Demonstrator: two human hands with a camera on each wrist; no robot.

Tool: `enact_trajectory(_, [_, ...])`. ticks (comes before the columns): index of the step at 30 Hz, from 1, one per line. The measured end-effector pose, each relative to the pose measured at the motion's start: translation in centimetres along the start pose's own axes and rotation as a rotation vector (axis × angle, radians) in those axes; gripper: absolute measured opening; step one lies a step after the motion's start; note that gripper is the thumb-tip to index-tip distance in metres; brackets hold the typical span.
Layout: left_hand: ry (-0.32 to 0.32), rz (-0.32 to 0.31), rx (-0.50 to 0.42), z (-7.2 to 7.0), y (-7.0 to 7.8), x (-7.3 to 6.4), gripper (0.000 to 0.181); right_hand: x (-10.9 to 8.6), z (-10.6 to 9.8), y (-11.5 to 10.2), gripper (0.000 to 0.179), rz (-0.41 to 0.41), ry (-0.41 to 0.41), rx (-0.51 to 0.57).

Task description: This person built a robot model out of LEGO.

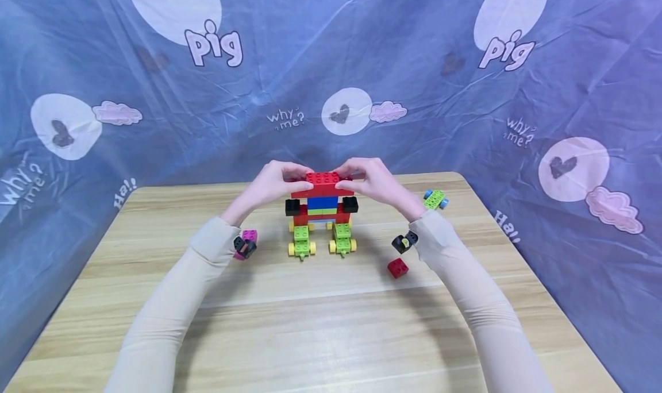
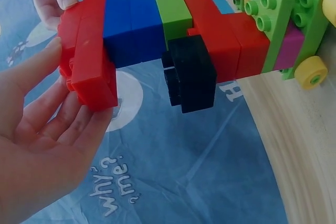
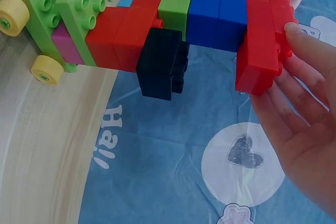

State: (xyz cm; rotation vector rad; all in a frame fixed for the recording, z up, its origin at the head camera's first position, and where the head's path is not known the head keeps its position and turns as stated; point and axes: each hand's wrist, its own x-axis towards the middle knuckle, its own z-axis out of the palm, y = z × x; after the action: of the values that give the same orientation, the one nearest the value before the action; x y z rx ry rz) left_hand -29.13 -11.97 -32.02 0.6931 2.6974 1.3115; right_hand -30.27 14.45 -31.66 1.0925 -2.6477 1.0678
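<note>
In the head view a toy-brick build stands on the table, with red bricks (image 1: 323, 178) across its top. My left hand (image 1: 269, 181) pinches the left end of the top red layer, thumb in front and fingertips behind. My right hand (image 1: 374, 180) holds the right end the same way. Below come blue bricks (image 1: 322, 202), a lime layer, more red bricks and two green wheeled bases (image 1: 301, 241) with yellow wheels. A black brick (image 2: 191, 74) juts out at the side in the left wrist view, another black brick (image 3: 160, 64) in the right wrist view.
A magenta brick (image 1: 250, 235) lies left of the build, partly behind the left wrist camera. To the right, a loose red brick (image 1: 397, 268) rests near the right forearm. A green wheeled base with blue wheels (image 1: 435, 199) sits at the back right. Blue printed cloth (image 1: 289, 65) hangs behind the table.
</note>
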Motion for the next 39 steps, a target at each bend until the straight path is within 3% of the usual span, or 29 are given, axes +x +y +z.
enact_trajectory(10, [0.028,0.009,-0.024,0.3,-0.3,-0.3,0.042,0.2,-0.3,0.0,0.029,0.026,-0.046,0.012])
enact_trajectory(30, [0.035,0.044,-0.030,0.6,-0.7,-0.7,0.044,0.2,-0.4,-0.1,0.030,0.028,-0.051,0.003])
enact_trajectory(39, [0.067,0.052,-0.037,1.0,-1.1,-0.8,0.044,0.1,-0.2,0.0,0.031,0.030,-0.051,0.001])
